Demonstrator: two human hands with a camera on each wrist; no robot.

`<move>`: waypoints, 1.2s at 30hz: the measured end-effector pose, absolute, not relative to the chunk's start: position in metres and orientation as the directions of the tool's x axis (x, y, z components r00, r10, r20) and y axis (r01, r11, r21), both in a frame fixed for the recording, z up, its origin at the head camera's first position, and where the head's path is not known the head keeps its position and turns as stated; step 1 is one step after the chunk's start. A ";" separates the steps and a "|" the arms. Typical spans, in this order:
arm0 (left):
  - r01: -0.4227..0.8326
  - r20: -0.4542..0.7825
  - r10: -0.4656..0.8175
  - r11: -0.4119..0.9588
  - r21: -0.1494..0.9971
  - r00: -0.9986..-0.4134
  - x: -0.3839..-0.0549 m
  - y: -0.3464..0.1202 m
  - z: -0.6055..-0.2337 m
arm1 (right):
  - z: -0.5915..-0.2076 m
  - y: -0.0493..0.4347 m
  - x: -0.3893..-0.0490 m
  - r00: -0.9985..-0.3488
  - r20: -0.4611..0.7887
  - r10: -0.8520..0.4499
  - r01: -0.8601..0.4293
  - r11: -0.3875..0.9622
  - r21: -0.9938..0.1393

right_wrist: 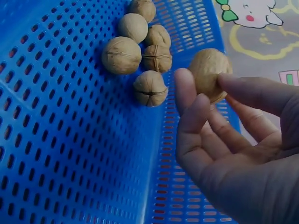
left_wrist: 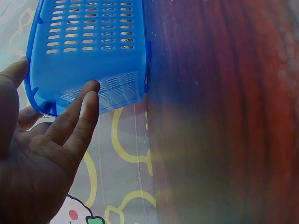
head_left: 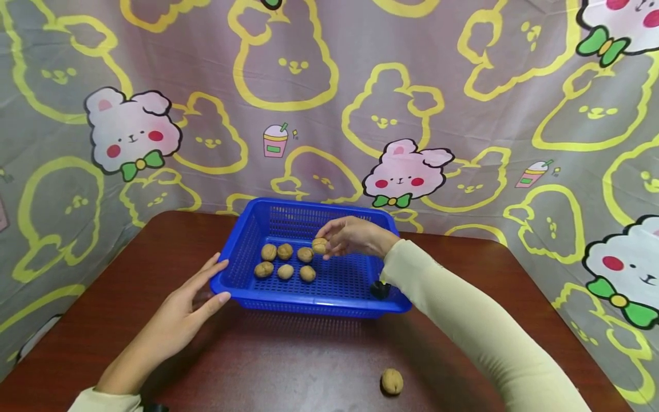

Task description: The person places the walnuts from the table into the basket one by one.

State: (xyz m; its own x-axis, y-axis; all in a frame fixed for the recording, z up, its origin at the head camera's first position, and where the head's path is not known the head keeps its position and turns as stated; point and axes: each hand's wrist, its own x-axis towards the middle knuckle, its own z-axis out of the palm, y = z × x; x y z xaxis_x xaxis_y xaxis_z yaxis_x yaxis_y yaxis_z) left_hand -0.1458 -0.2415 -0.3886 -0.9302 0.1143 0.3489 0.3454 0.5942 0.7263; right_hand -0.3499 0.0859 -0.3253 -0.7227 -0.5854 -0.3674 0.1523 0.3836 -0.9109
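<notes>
A blue plastic basket [head_left: 319, 301] with slotted walls stands on the table. My left hand [head_left: 177, 315] holds its near left corner, the thumb and a finger at the rim; in the left wrist view other fingers [left_wrist: 77, 114] extend along the outside of the basket [left_wrist: 88, 60]. Inside the basket, my right hand [head_left: 357, 236] pinches a walnut [right_wrist: 205, 70] between thumb and fingertips, raised above the basket floor. Several walnuts [right_wrist: 121, 55] lie loosely grouped in the basket's left half. One more walnut [head_left: 392, 381] rests on the table in front of the basket, to the right.
The table [head_left: 288, 366] is dark reddish-brown wood. A patterned curtain [head_left: 329, 114] with cartoon bunnies hangs behind it and along both sides. The basket stands near the table's back edge.
</notes>
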 end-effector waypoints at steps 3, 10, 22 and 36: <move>0.345 0.349 0.113 0.596 0.726 -0.930 -0.146 -0.242 -0.388 | -0.329 0.084 -0.351 -0.700 -0.430 -0.569 0.181 0.442 -0.879; 0.346 0.348 0.117 0.597 0.724 -0.930 -0.145 -0.242 -0.388 | -0.335 0.078 -0.349 -0.639 -0.569 -0.518 0.226 0.580 -0.783; 0.321 0.331 0.105 0.625 0.711 -0.938 -0.145 -0.242 -0.388 | -0.345 0.067 -0.344 -0.641 -0.607 -0.470 0.200 0.662 -0.722; 0.319 0.322 0.111 0.613 0.722 -0.940 -0.145 -0.240 -0.386 | -0.347 0.067 -0.339 -0.699 -0.562 -0.443 0.101 0.717 -0.690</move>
